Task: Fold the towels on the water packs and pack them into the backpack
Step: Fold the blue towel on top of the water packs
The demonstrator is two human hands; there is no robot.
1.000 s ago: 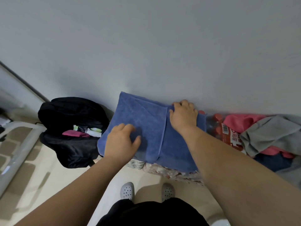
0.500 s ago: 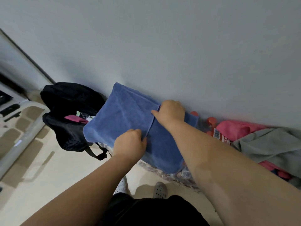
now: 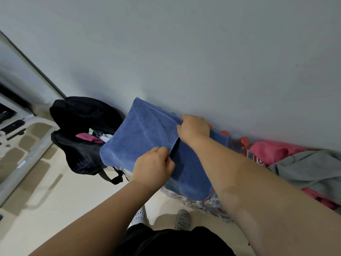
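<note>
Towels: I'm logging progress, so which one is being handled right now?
The blue towel, pinched along its folded edge by the left hand and right hand. The pink towel and grey towel lie untouched in a heap to the right.

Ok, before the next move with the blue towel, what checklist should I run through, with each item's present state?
1. Left hand pinches the flap edge of the blue towel: ok.
2. Right hand pinches the same edge: ok.
3. Flap lying flat: not ok, it is lifted.
4. Backpack mouth open: ok.
5. Room left inside it: cannot tell.
</note>
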